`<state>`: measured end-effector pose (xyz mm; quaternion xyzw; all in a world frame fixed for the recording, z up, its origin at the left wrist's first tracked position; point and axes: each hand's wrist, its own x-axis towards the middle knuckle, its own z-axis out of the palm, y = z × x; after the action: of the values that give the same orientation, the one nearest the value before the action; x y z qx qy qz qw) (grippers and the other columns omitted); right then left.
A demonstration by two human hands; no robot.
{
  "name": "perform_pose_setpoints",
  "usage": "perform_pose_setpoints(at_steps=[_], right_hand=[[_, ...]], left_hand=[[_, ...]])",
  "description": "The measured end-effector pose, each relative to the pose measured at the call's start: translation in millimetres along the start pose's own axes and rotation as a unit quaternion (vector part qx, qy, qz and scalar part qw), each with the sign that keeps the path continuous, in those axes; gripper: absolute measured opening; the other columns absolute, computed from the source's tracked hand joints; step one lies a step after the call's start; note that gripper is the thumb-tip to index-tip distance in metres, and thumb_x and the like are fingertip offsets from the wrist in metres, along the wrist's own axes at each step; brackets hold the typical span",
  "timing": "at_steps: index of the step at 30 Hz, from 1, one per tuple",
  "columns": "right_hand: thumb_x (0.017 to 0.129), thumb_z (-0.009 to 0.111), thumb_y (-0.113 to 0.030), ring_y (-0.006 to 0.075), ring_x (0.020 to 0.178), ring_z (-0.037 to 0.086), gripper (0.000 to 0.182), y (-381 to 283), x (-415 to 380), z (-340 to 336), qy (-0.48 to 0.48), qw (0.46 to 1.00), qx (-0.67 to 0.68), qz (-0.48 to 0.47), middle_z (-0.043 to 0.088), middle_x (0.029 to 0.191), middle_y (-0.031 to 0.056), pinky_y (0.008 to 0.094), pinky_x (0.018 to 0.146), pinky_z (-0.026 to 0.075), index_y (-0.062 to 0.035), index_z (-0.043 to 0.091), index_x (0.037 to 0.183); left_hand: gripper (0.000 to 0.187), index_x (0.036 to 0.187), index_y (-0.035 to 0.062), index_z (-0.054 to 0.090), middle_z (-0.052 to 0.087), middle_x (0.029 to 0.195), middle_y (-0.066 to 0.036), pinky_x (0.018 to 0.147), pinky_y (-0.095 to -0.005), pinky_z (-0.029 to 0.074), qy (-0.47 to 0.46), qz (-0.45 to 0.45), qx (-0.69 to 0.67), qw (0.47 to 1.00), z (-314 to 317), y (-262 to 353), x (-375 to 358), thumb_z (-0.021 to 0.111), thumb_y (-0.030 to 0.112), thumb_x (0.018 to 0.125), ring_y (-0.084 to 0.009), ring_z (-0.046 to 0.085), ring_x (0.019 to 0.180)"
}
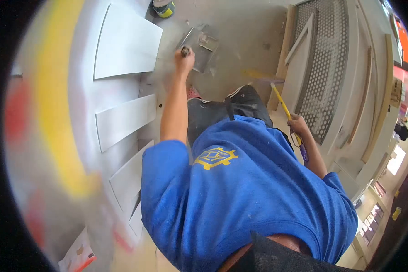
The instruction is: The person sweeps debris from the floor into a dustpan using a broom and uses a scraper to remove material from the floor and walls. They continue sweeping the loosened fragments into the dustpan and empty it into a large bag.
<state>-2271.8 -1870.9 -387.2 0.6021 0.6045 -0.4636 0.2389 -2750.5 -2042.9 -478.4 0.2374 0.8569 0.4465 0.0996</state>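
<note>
My left hand (184, 61) is closed around a short dark handle (185, 51), whose round end points up. Just beyond it, a flat grey metal piece (205, 57) with smaller pieces on it lies over the floor; whether the handle joins it, I cannot tell. In my right hand (297, 123) is a long yellow stick (283, 103), gripped near its lower part. Its far end is blurred, with yellow and purple showing. A purple item (303, 153) hangs below that hand, beside the forearm.
White panels (127, 43) stand out along the left. A dark bucket with a yellow-green label (164, 10) sits at the top. Rightward are a perforated metal panel (324, 68) and wooden strips (378, 99). A blurred yellow, red and white shape fills the far left.
</note>
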Motion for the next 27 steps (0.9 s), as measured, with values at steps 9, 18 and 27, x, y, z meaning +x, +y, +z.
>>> perform_pose_setpoints(at_steps=[9, 18, 27], right_hand=[[0.077, 0.054, -0.015, 0.0115, 0.045, 0.048, 0.016, -167, 206, -115, -0.069, 0.997, -0.025, -0.01, 0.05, 0.056, 0.0039, 0.0279, 0.038, 0.039, 0.0004, 0.056, 0.073], [0.073, 0.055, -0.018, 0.033, 0.064, 0.056, 0.024, -216, 308, -222, 0.035, 0.932, -0.265, -0.243, 0.057, 0.068, 0.0196, 0.0403, 0.059, 0.044, 0.0024, 0.053, 0.085], [0.072, 0.056, -0.02, 0.0302, 0.062, 0.057, 0.026, -215, 328, -265, -0.02, 0.938, -0.316, -0.139, 0.057, 0.064, 0.0185, 0.0387, 0.06, 0.044, 0.0047, 0.057, 0.078]], left_hand=[[0.013, 0.065, 0.0047, 0.046, 0.055, 0.068, -0.008, 0.063, -0.0306, 0.044, 0.061, -0.102, 0.0, 0.993, -1, 45, -54, 0.052, -0.006, 0.07, -0.0194, 0.055, 0.068], [0.015, 0.065, 0.0065, 0.044, 0.057, 0.069, -0.006, 0.072, -0.0305, 0.043, 0.111, -0.301, -0.063, 0.945, 28, 3, -5, 0.05, -0.008, 0.066, -0.0177, 0.057, 0.074], [0.013, 0.069, 0.0011, 0.057, 0.059, 0.062, -0.012, 0.056, -0.0341, 0.044, 0.098, -0.299, 0.102, 0.944, 66, 18, 106, 0.058, 0.013, 0.073, -0.0214, 0.059, 0.059]])
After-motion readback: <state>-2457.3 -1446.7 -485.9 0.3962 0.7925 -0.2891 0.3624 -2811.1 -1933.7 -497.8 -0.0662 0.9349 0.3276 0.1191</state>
